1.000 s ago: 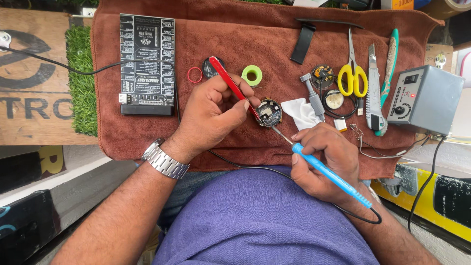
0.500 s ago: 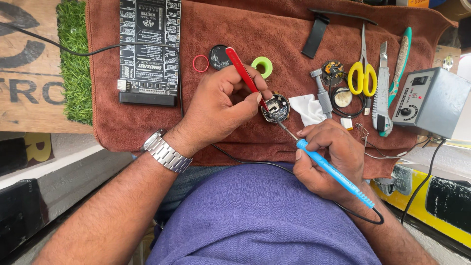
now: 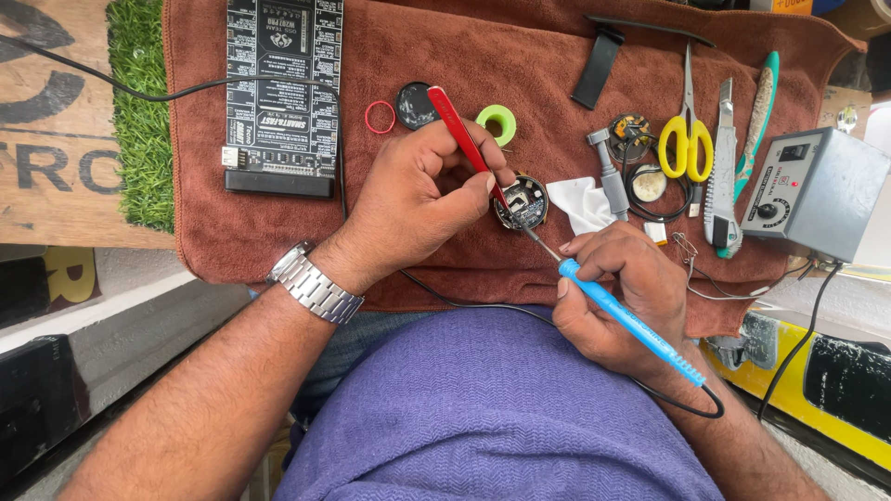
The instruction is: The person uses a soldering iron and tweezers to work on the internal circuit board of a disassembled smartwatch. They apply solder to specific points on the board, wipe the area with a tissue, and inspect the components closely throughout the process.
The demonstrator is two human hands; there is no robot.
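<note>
A small round circuit module [image 3: 522,201] lies on the brown towel [image 3: 520,93]. My left hand [image 3: 418,199], with a metal watch on its wrist, grips red tweezers [image 3: 461,135] whose tips touch the module's left side. My right hand [image 3: 617,292] holds a blue soldering iron [image 3: 631,320] like a pen. Its metal tip reaches up to the module's lower right edge. A white tissue [image 3: 580,202] lies just right of the module.
On the towel are a black circuit board [image 3: 283,88], a red ring [image 3: 380,117], a black round cover [image 3: 415,105], a green solder spool [image 3: 497,122], yellow scissors [image 3: 687,139], a utility knife [image 3: 721,172] and a black strap [image 3: 596,70]. A grey soldering station [image 3: 817,190] stands at right.
The view has shifted slightly. Both hands stay on the module; the tweezers and iron tip have barely moved.
</note>
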